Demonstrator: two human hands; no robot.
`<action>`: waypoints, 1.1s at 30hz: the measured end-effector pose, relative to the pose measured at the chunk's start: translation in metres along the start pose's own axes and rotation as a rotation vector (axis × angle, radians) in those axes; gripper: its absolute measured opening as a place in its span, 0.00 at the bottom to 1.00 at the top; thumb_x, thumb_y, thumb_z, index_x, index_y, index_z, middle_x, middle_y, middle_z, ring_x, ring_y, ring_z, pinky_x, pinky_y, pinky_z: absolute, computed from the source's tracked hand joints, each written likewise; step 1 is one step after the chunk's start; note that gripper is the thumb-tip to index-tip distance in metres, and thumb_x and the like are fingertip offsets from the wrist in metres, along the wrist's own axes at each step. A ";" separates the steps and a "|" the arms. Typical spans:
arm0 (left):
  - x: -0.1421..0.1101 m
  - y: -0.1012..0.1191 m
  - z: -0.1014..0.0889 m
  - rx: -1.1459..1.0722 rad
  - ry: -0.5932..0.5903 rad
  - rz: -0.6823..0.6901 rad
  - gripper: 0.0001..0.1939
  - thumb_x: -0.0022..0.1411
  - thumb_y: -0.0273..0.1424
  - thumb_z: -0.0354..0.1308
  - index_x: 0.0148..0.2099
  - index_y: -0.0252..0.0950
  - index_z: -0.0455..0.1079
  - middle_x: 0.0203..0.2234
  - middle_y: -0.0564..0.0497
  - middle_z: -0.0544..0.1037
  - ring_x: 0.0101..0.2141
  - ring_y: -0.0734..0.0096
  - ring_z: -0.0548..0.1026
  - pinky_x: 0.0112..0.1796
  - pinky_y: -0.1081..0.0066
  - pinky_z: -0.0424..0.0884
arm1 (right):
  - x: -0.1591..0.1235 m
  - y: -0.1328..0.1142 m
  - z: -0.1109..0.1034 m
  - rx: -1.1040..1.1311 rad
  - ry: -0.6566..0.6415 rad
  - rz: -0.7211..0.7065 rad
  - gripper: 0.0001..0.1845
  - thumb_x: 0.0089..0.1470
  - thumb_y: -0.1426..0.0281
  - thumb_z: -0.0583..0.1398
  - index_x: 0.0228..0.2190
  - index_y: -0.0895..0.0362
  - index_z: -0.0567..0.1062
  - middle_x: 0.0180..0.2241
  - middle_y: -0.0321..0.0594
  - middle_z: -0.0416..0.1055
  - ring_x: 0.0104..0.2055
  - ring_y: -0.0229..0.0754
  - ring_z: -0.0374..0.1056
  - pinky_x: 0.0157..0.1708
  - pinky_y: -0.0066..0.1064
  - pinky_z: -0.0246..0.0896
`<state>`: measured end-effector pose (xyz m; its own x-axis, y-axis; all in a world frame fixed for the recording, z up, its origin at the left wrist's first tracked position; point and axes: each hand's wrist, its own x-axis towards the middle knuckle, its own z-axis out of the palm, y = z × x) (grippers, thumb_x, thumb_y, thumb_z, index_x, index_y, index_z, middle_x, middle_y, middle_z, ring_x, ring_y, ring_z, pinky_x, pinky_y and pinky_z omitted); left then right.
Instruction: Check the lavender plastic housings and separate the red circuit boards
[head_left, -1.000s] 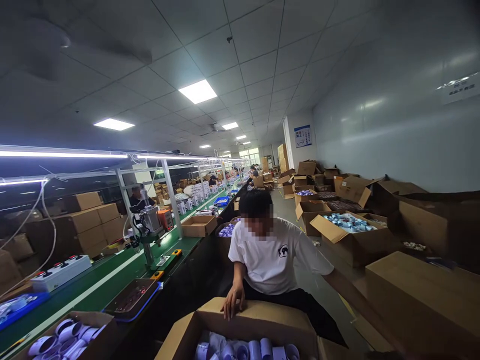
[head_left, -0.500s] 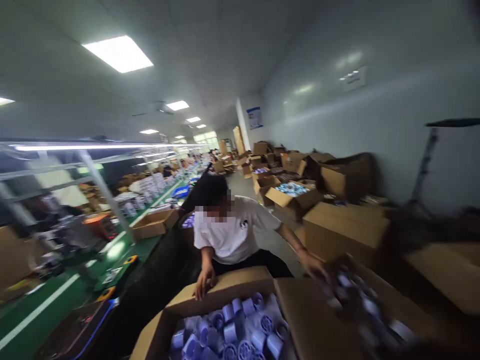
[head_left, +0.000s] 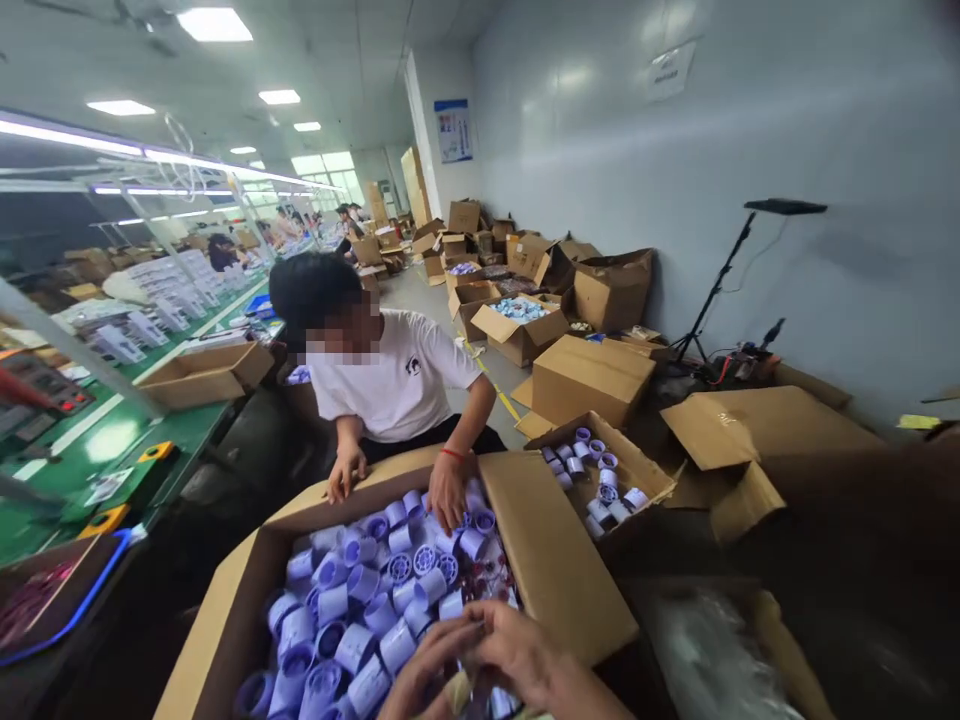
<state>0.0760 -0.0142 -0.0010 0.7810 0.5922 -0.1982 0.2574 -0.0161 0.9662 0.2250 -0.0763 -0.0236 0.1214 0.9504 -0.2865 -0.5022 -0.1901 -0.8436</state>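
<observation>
A big cardboard box (head_left: 555,560) in front of me is full of pale purple plastic cylinders (head_left: 360,600). My left hand (head_left: 427,665) and my right hand (head_left: 521,655) meet at the bottom edge of the view over the box, fingers curled together. What they hold is hidden. A co-worker in a white T-shirt (head_left: 390,385) sits across the box. One hand of theirs (head_left: 448,490) reaches in among the cylinders and the other (head_left: 345,475) rests on the box rim.
A smaller open box (head_left: 637,470) with a few purple parts lies to the right. More cardboard boxes (head_left: 592,375) crowd the floor along the grey wall, beside a black stand (head_left: 720,280). A green conveyor line (head_left: 112,440) runs along the left.
The view has swung down and to the right. My two hands have come into view over the box. The co-worker's far hand has moved from the right-hand box into the purple cylinders.
</observation>
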 end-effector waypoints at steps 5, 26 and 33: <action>-0.005 0.031 0.011 0.007 0.008 0.054 0.21 0.58 0.45 0.56 0.48 0.39 0.73 0.49 0.43 0.71 0.50 0.59 0.69 0.53 0.63 0.63 | -0.009 -0.016 0.013 0.140 -0.119 0.173 0.16 0.31 0.76 0.57 0.29 0.56 0.68 0.17 0.24 0.63 0.15 0.25 0.53 0.15 0.18 0.43; -0.018 0.003 0.006 -0.435 0.089 -0.171 0.24 0.34 0.46 0.71 0.26 0.31 0.76 0.27 0.50 0.71 0.27 0.75 0.65 0.30 0.75 0.60 | -0.005 0.029 0.023 -0.299 0.104 -0.302 0.05 0.35 0.76 0.62 0.19 0.54 0.75 0.34 0.39 0.68 0.40 0.43 0.65 0.35 0.30 0.62; -0.023 -0.004 0.005 -0.671 0.104 -0.387 0.28 0.29 0.45 0.73 0.29 0.28 0.75 0.17 0.54 0.67 0.18 0.83 0.58 0.22 0.76 0.49 | -0.002 0.033 0.031 -0.336 0.200 -0.294 0.06 0.33 0.76 0.62 0.15 0.55 0.70 0.26 0.37 0.68 0.33 0.42 0.65 0.29 0.27 0.58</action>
<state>0.0603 -0.0320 -0.0015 0.6402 0.5289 -0.5572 0.0760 0.6781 0.7310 0.1819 -0.0771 -0.0371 0.3948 0.9162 -0.0681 -0.1217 -0.0213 -0.9923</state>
